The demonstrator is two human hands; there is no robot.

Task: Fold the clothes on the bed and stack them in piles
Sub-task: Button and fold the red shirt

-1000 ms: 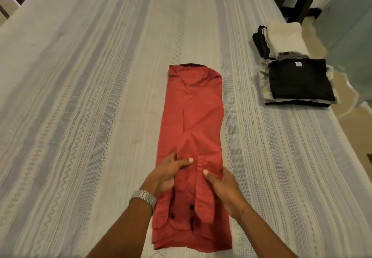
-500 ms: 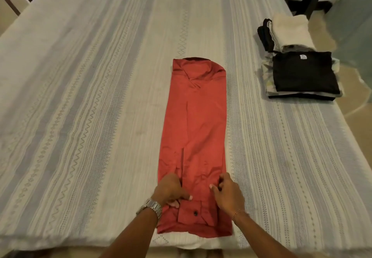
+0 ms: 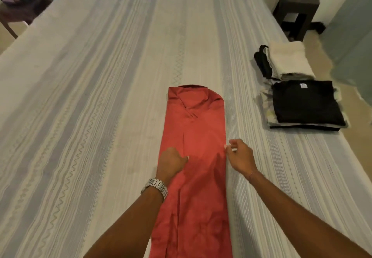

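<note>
Left hand [image 3: 172, 162], lower centre of frame: rests on the left edge of the red shirt [image 3: 194, 157], fingers curled under, thumb pointing right across the cloth. Whether it grips fabric cannot be told. Metal watch [image 3: 156, 187] on that wrist.

Right hand [image 3: 239, 157], just right of centre: at the shirt's right edge, fingers loosely bent, fingertips meeting the hem. Pinch or mere touch, cannot tell. Thin bracelet [image 3: 251, 175] at the wrist.

Red shirt: folded into a long narrow strip, running from bottom centre up to mid-frame, collar at the far end. Lies flat on the bed [image 3: 100, 96], which wears a pale striped cover.

Right of frame, near the bed's right edge: two stacks of folded clothes, well apart from the shirt. Nearer stack topped by a black T-shirt [image 3: 306, 102]; farther one topped by a cream garment [image 3: 287, 60], dark items beside it.

Upper right: dark stool [image 3: 298, 9] on the floor. Upper left: dark furniture [image 3: 18, 1], blurred.
</note>
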